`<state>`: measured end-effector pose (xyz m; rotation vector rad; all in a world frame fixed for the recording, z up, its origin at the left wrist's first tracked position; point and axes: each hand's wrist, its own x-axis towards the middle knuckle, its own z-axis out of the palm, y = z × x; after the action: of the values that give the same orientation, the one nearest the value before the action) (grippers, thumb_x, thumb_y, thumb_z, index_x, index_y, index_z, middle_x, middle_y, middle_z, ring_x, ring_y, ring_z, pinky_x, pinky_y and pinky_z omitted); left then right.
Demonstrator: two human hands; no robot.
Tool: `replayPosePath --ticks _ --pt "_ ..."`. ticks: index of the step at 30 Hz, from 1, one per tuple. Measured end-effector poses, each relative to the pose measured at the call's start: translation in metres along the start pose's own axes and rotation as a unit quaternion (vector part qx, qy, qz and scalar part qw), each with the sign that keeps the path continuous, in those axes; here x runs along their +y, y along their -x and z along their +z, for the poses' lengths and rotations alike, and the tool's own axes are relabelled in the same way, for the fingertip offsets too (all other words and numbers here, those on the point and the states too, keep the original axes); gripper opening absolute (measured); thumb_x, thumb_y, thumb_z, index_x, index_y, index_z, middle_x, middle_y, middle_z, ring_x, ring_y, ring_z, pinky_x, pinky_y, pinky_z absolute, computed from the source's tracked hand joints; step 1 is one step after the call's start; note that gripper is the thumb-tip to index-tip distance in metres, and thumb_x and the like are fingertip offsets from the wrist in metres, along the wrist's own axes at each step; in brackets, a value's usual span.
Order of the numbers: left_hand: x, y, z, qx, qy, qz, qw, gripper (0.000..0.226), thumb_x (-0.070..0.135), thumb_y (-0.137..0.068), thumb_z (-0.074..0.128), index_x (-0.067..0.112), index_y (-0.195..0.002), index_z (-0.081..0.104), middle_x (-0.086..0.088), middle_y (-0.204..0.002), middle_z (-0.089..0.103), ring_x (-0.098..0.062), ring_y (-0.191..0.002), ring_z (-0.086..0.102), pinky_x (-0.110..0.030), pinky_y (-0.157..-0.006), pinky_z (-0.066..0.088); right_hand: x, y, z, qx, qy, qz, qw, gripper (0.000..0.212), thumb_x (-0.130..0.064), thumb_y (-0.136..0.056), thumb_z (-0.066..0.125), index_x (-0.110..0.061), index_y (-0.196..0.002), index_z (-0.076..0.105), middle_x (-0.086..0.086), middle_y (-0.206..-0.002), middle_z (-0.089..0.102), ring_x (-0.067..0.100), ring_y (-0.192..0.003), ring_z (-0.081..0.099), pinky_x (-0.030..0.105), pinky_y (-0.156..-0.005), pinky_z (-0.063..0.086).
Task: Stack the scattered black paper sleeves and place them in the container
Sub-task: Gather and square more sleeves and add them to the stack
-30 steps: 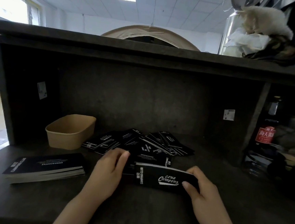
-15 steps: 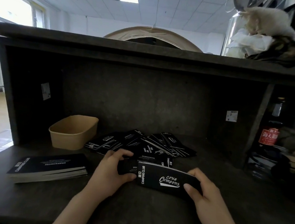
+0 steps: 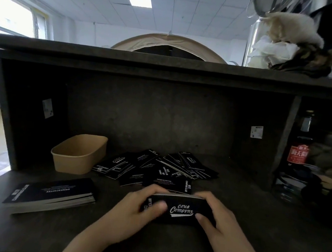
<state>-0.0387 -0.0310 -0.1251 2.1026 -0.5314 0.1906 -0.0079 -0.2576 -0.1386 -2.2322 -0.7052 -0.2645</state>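
A small stack of black paper sleeves (image 3: 182,208) with white "Club Camping" print is held upright on edge between both hands. My left hand (image 3: 133,209) grips its left end and my right hand (image 3: 217,220) grips its right end. Behind them a scattered pile of black sleeves (image 3: 153,168) lies on the dark shelf. A tan paper container (image 3: 78,155) stands to the left of that pile, with nothing visible in it. A neat stack of sleeves (image 3: 53,193) rests flat at the front left.
The dark shelf (image 3: 253,224) is boxed in by a back wall, side walls and a top board. A dark bottle with a red label (image 3: 298,149) stands in the right compartment among other items. Crumpled cloth and metalware lie on top at the right.
My left hand came off the scattered pile and closed on the left end of the held stack. Both hands now press the stack together, slightly nearer to me.
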Motion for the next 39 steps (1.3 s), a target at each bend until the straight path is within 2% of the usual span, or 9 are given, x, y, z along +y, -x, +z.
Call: replayPosePath --ticks 5,9,13,17,21,24,33,36,39 --pt "0.001 -0.002 -0.001 0.057 -0.084 0.008 0.995 0.025 0.017 -0.089 0.063 0.035 -0.106 0.06 0.026 -0.108 0.063 0.009 -0.103 0.059 -0.012 -0.087 0.047 -0.009 0.0 -0.002 -0.046 -0.061 -0.003 0.997 0.012 -0.037 -0.096 0.047 -0.042 -0.106 0.049 -0.022 -0.109 0.059 -0.008 -0.104 0.055 0.016 -0.088 0.043" --pt "-0.007 0.001 -0.009 0.121 -0.086 -0.033 0.988 0.021 0.015 -0.089 0.062 0.035 -0.096 0.06 0.025 -0.1 0.064 0.008 -0.096 0.059 -0.013 -0.081 0.047 -0.002 -0.012 -0.009 0.007 -0.131 0.061 0.989 0.024 -0.048 -0.091 0.036 -0.047 -0.111 0.049 -0.019 -0.11 0.061 -0.005 -0.104 0.057 0.015 -0.088 0.043" --pt "-0.014 0.001 -0.012 0.166 -0.083 -0.076 0.98 0.021 0.014 -0.09 0.061 0.034 -0.092 0.057 0.017 -0.093 0.066 0.013 -0.094 0.056 -0.015 -0.079 0.047 0.02 -0.04 -0.015 -0.039 0.033 0.062 0.997 0.045 -0.044 -0.097 0.038 -0.044 -0.141 0.028 -0.016 -0.148 0.036 0.004 -0.138 0.031 0.035 -0.115 0.029" --pt "-0.015 0.003 -0.013 0.152 -0.08 -0.083 0.982 0.018 0.016 -0.091 0.06 0.033 -0.092 0.052 0.016 -0.092 0.066 0.012 -0.091 0.057 -0.013 -0.074 0.048 0.029 -0.052 -0.004 -0.152 0.212 0.013 0.965 0.061 -0.062 -0.089 0.014 -0.043 -0.146 0.022 -0.022 -0.156 0.017 0.002 -0.146 0.004 0.032 -0.115 0.014" --pt "-0.017 0.004 -0.014 0.138 -0.085 -0.062 0.985 0.015 0.025 -0.089 0.063 0.033 -0.092 0.05 0.028 -0.096 0.061 0.008 -0.092 0.059 -0.014 -0.074 0.048 0.027 -0.043 -0.005 -0.071 0.172 0.025 0.982 0.022 -0.05 -0.094 0.04 -0.042 -0.109 0.055 -0.023 -0.133 0.044 0.0 -0.131 0.036 0.029 -0.106 0.028" --pt "-0.016 0.004 -0.012 0.129 -0.089 -0.044 0.987 0.018 0.026 -0.087 0.065 0.034 -0.093 0.05 0.03 -0.096 0.059 0.009 -0.092 0.059 -0.01 -0.073 0.046 0.026 -0.038 -0.008 -0.027 0.15 0.044 0.987 0.016 -0.042 -0.088 0.059 -0.038 -0.079 0.047 -0.02 -0.104 0.049 -0.002 -0.099 0.05 0.03 -0.098 0.04" --pt "-0.015 0.005 -0.012 0.11 -0.087 -0.035 0.989 0.027 0.021 -0.087 0.065 0.039 -0.099 0.05 0.022 -0.101 0.063 0.01 -0.1 0.057 -0.011 -0.08 0.047 0.031 -0.036 -0.016 -0.012 -0.02 0.108 0.994 0.045 -0.016 -0.073 0.079 -0.04 -0.098 0.051 -0.011 -0.107 0.053 0.005 -0.104 0.053 0.029 -0.093 0.044" --pt "-0.017 0.004 -0.011 0.113 -0.096 -0.029 0.988 0.045 0.02 -0.086 0.066 0.047 -0.116 0.045 0.033 -0.115 0.054 0.02 -0.111 0.047 0.001 -0.087 0.038 0.031 -0.033 -0.019 0.036 -0.145 0.084 0.985 0.042 0.006 -0.078 0.068 -0.03 -0.097 0.059 0.001 -0.1 0.056 0.015 -0.095 0.063 0.027 -0.077 0.052" --pt "-0.018 0.002 -0.009 0.107 -0.101 -0.023 0.989 0.068 0.02 -0.086 0.067 0.054 -0.13 0.028 0.039 -0.125 0.042 0.027 -0.117 0.035 0.006 -0.09 0.029 0.021 -0.029 -0.019 0.049 -0.152 0.033 0.987 0.03 -0.003 -0.093 0.053 -0.029 -0.094 0.067 -0.003 -0.099 0.063 0.009 -0.097 0.064 0.021 -0.078 0.049"
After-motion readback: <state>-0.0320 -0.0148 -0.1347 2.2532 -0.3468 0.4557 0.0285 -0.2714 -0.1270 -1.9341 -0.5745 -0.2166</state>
